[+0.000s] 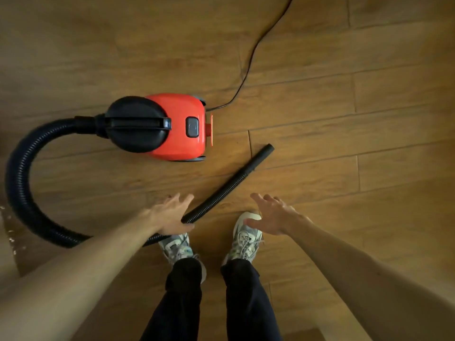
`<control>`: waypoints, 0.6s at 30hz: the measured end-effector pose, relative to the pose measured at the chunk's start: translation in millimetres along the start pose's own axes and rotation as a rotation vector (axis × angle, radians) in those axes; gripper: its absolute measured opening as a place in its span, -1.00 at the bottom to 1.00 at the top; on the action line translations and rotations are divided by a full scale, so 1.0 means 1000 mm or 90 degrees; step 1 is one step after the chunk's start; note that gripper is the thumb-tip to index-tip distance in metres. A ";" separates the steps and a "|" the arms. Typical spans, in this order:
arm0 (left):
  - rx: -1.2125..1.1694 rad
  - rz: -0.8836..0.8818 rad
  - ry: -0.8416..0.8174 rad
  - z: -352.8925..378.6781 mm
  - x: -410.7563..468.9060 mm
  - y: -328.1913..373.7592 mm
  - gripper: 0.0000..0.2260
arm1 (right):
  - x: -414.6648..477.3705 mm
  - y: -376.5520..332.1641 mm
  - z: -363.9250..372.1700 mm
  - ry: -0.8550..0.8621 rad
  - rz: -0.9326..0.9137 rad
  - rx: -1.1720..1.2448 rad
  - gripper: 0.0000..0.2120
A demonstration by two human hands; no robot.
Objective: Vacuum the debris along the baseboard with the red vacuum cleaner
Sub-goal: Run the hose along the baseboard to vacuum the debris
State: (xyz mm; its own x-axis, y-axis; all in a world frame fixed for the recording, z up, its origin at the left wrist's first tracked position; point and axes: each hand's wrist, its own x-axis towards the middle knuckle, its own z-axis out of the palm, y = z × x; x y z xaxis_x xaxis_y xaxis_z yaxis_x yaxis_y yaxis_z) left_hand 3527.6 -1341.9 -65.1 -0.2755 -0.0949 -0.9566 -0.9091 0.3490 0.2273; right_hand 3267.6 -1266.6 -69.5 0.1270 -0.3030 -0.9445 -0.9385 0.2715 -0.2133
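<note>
A red vacuum cleaner [179, 126] with a black front dome and handle sits on the wooden floor ahead of my feet. Its black ribbed hose [19, 178] loops out to the left, curves back under my left arm and runs up to a smooth nozzle end [264, 153] lying on the floor. My left hand [170, 214] is spread just above the hose, fingers straight, holding nothing. My right hand [273, 215] hovers over my right shoe with fingers extended and nothing in it. Small pale specks of debris [11, 239] lie at the far left edge.
A thin black power cord [248, 67] runs from the back of the vacuum up and away to the top of the view. My two grey sneakers [246, 238] stand just below the hose. A paler surface [7, 257] shows at the lower left.
</note>
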 end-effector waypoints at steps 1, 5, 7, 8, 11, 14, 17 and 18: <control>-0.009 0.003 -0.009 0.006 0.009 -0.001 -0.23 | 0.010 0.001 0.005 -0.006 0.002 -0.002 -0.21; -0.010 0.017 -0.018 0.025 0.044 -0.008 -0.24 | 0.054 0.002 0.022 -0.020 0.004 -0.004 -0.20; 0.002 0.029 -0.003 0.028 0.057 -0.010 -0.27 | 0.073 0.003 0.026 -0.022 0.002 -0.003 -0.19; 0.004 0.031 -0.003 0.030 0.065 -0.011 -0.28 | 0.082 0.004 0.029 -0.024 0.005 -0.002 -0.18; -0.004 0.027 -0.005 0.035 0.088 -0.013 -0.27 | 0.108 0.007 0.038 -0.019 0.015 -0.001 -0.18; -0.007 0.035 -0.001 0.044 0.111 -0.015 -0.27 | 0.129 0.009 0.045 -0.006 0.028 0.007 -0.21; -0.029 0.052 0.004 0.058 0.134 -0.018 -0.30 | 0.149 0.009 0.051 0.033 0.077 0.079 -0.28; -0.041 0.058 0.007 0.063 0.141 -0.019 -0.32 | 0.156 0.008 0.052 0.055 0.102 0.126 -0.30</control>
State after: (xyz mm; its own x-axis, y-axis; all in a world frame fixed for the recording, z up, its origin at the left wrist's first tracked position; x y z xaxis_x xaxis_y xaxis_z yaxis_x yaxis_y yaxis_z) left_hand 3525.9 -1303.4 -215.9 -0.3614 -0.0763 -0.9293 -0.8981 0.2963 0.3250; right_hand 3296.3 -1264.0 -231.2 -0.0540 -0.3167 -0.9470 -0.8621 0.4933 -0.1158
